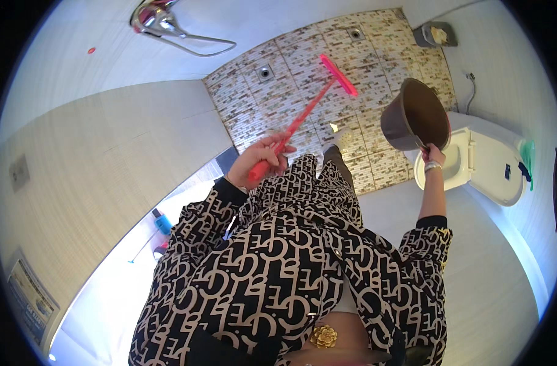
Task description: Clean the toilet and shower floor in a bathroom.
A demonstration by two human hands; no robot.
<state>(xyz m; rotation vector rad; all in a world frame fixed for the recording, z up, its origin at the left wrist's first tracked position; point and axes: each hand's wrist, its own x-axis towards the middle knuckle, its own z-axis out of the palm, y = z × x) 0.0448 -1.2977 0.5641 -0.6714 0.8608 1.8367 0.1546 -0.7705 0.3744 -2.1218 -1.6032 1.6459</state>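
Observation:
My left hand (259,163) is closed round the handle of a red-pink floor squeegee (309,108). Its bright pink head lies out ahead over the tiled floor; whether it touches the tiles I cannot tell. On the right, my right hand (434,155) grips a brown bucket (400,125) at its rim or handle, with the bucket tilted and its mouth turned to the right. The inside looks dark, and no contents can be made out. Just beside the bucket is a white toilet (497,160) with its lid raised.
Brown mosaic tiles (376,61) cover the floor, with a square drain (265,73) and another drain (355,34). A grey waste bin (436,35) stands in the far right corner. A chrome tap (159,23) juts from the far wall. Green plastic (528,160) hangs by the toilet lid.

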